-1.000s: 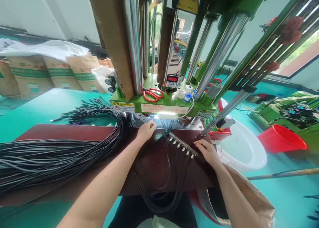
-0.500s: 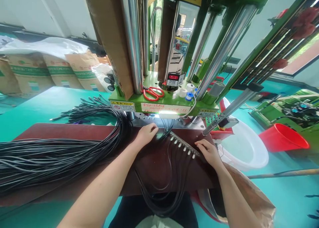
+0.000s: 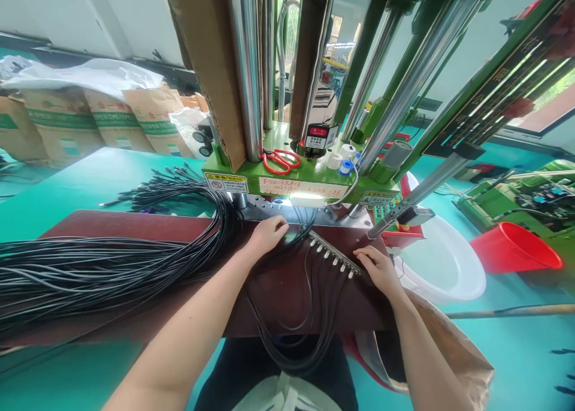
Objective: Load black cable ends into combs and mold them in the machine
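L hand (image 3: 269, 232) is at the far edge of the dark red worktop (image 3: 281, 288), by the press base plate (image 3: 263, 207). Its fingers are curled in; can't tell from my feed if that grip is on anything. R hand (image 3: 376, 267) sits just beside the R end of the metal strip (image 3: 335, 253), fingers bent, nothing visible in the grip; can't confirm contact w/ the strip.

Strip lies diagonally on the worktop btwn the two hands, far end near the thin black leads (image 3: 302, 234) at the press. Row of bright metal tips (image 3: 335, 261) along its near side; black cables (image 3: 309, 363) loop off the worktop's near edge over the lap.

Handling, my guess: strip is rigid, fairly heavy for its size, prob slick. Cables are soft/springy & would drag on it. I'd hold it by both bare ends, fingers off the tips, which look easiest to bend, and leave cable slack. Big cable bundle (image 3: 103, 267) on the L is prob heavy as a lot, floppy singly; best scooped mid-length.
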A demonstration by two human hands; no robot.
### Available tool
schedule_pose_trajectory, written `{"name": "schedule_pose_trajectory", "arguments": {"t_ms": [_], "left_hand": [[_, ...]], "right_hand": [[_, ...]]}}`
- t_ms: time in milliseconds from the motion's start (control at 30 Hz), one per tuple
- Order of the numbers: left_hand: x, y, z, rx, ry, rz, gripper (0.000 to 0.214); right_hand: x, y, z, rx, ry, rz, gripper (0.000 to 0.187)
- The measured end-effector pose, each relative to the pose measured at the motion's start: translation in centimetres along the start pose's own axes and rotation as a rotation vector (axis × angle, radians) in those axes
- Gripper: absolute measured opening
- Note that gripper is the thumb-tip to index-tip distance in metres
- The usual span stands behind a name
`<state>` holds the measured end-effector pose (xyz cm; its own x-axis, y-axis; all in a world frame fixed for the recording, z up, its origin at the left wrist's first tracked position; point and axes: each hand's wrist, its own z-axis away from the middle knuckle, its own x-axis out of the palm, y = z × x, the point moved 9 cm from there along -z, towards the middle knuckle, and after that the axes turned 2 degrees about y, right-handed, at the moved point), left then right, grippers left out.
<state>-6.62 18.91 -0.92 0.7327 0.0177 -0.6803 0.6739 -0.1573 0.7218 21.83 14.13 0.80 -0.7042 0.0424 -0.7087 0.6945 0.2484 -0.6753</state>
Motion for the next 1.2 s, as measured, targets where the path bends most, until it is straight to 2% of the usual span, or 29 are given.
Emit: {"name": "schedule_pose_trajectory", "arguments": {"t_ms": [1200], "left_hand": [[0.18, -0.25, 0.12, -0.022, -0.028, -0.026, 0.020]], "right_hand": [[0.27, -0.48, 0.26, -0.055, -0.002, 0.035, 0.022]]}}
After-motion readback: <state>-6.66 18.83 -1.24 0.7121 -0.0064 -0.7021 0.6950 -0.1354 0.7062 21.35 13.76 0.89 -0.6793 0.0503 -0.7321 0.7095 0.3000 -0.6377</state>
